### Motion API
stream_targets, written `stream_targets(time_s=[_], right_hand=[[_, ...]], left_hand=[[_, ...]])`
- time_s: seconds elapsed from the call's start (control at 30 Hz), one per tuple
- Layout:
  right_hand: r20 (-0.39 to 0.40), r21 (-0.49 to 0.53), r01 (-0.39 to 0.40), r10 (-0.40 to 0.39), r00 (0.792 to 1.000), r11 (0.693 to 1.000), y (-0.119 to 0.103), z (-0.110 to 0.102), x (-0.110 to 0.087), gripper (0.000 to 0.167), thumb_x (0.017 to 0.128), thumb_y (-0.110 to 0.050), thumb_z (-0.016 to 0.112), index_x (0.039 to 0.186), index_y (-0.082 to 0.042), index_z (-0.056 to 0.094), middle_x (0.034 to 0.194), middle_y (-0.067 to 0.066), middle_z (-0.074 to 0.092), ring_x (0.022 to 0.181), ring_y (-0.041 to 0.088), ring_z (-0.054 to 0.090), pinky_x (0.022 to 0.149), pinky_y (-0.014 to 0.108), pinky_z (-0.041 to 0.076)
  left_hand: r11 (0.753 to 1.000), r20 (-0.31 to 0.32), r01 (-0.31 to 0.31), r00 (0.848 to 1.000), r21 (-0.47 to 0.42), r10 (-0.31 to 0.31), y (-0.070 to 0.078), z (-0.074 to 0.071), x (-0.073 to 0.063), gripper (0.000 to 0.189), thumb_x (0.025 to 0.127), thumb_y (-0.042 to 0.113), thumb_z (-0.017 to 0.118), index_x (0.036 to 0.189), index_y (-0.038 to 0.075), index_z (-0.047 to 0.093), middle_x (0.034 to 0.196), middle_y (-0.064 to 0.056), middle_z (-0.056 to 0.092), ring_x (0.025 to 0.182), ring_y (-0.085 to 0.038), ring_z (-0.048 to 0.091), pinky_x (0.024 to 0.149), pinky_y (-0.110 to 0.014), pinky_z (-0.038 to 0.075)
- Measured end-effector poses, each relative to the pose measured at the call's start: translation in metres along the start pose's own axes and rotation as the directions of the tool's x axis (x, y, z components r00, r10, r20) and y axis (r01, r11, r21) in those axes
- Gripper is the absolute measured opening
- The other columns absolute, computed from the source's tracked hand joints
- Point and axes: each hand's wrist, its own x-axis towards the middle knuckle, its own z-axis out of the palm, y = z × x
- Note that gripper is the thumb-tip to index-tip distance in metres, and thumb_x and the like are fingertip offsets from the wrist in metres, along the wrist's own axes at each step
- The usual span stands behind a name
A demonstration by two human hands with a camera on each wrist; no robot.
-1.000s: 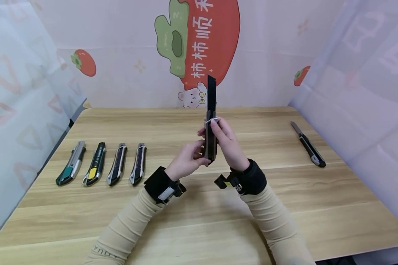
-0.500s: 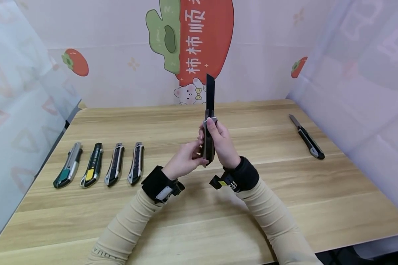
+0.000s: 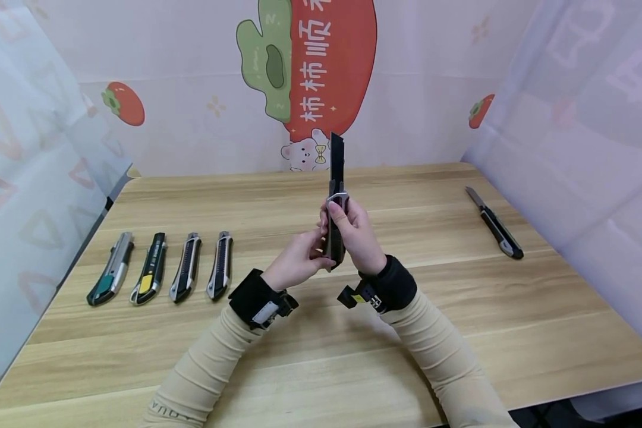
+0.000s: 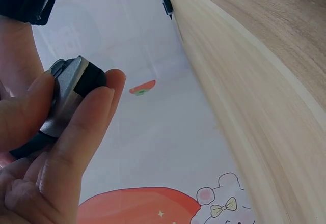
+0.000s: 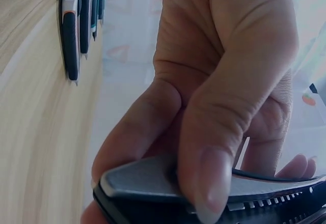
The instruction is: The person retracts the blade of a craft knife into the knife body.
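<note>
Above the middle of the table, both hands hold a utility knife (image 3: 334, 238) upright. Its dark blade (image 3: 337, 157) sticks out of the top. The left hand (image 3: 299, 255) pinches the knife's lower end between thumb and fingers; in the left wrist view the grey and black end (image 4: 66, 99) lies between them. Around the upper handle, the right hand (image 3: 362, 238) grips with its thumb on the front face. In the right wrist view that thumb (image 5: 211, 183) presses near the knife's toothed slot (image 5: 270, 202). The fingers behind the handle are partly hidden.
Several utility knives stand in a row at the left, among them one with a green part (image 3: 106, 282) and one with a yellow part (image 3: 146, 282). Another knife (image 3: 494, 226) lies at the far right, blade out. Printed cloth surrounds the wooden table (image 3: 299, 368).
The right thumb has moved down the knife, and less of the blade shows above the handle. Both hands keep their grip. The head view has shifted slightly.
</note>
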Motion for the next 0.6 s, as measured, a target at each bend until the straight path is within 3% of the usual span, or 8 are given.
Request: stream_targets(time_s=[0.6], right_hand=[[0.049,-0.004,0.005,-0.005,0.999,1.0,-0.0008,-0.0022,-0.0003,0.02,0.086,0.004,0.041,0.104,0.013,0.039,0.082,0.003,0.05,0.074,0.011,0.05,0.071,0.019,0.043]], left_hand=[[1.0,0.028,0.005,1.0,0.005,-0.005,0.0003,-0.0032,0.0,0.059,0.076,-0.008,0.055,0.13,-0.001,0.031,0.115,-0.021,0.051,0.092,-0.029,0.059,0.073,-0.025,0.051]])
